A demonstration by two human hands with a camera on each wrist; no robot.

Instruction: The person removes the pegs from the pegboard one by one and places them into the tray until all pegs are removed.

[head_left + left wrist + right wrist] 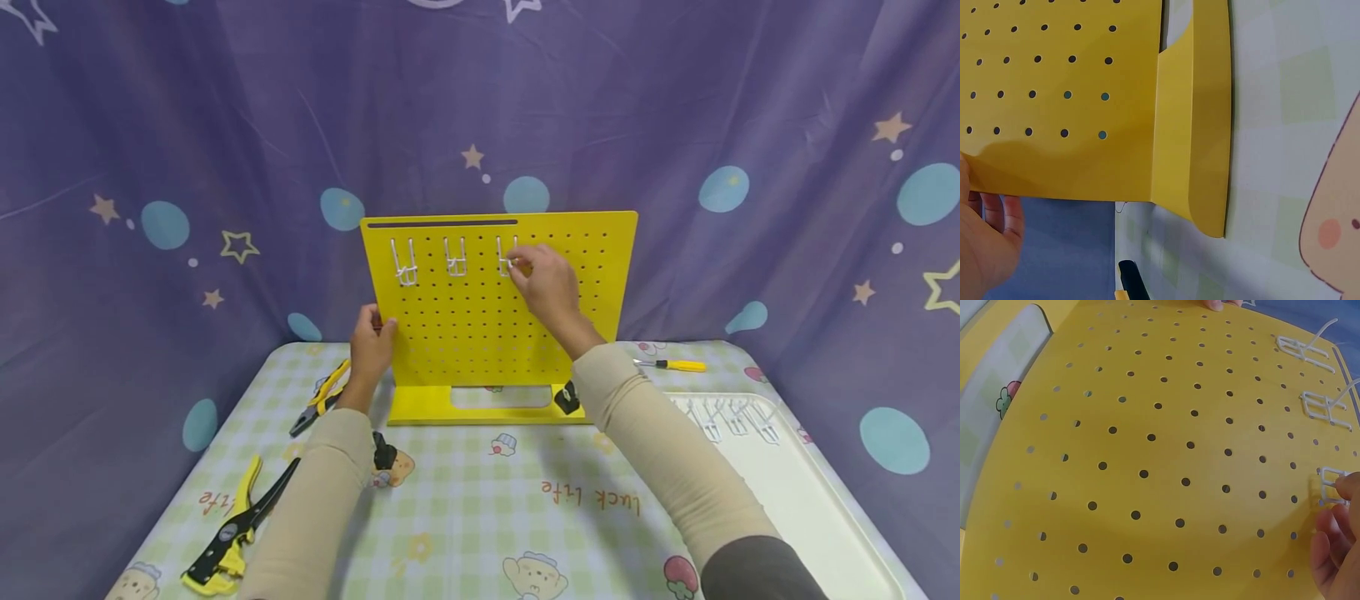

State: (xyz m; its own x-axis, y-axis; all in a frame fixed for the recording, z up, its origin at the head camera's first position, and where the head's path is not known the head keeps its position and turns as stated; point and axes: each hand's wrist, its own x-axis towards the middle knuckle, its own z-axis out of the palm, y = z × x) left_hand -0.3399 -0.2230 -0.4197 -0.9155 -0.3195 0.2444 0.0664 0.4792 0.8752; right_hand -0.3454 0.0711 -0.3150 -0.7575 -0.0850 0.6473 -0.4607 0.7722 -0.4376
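Observation:
A yellow pegboard (480, 333) stands upright on its own base at the back of the table. Two white wire hooks hang along its upper part, a left one (406, 265) and a middle one (455, 258). My right hand (551, 283) pinches a third white pegboard hook (1329, 485) against the board, to the right of those two. With thumb in front and fingers behind, my left hand (371, 346) grips the board's left edge; the left wrist view shows the same hand (988, 244) at that edge.
A white tray (810, 500) at the right holds several more wire hooks (735, 417). Behind it lies a yellow-handled screwdriver (684, 366). Yellow-and-black pliers (322, 398) and a wire stripper (236, 533) lie at the left. Small black objects sit by the left forearm (384, 451) and on the base (567, 398).

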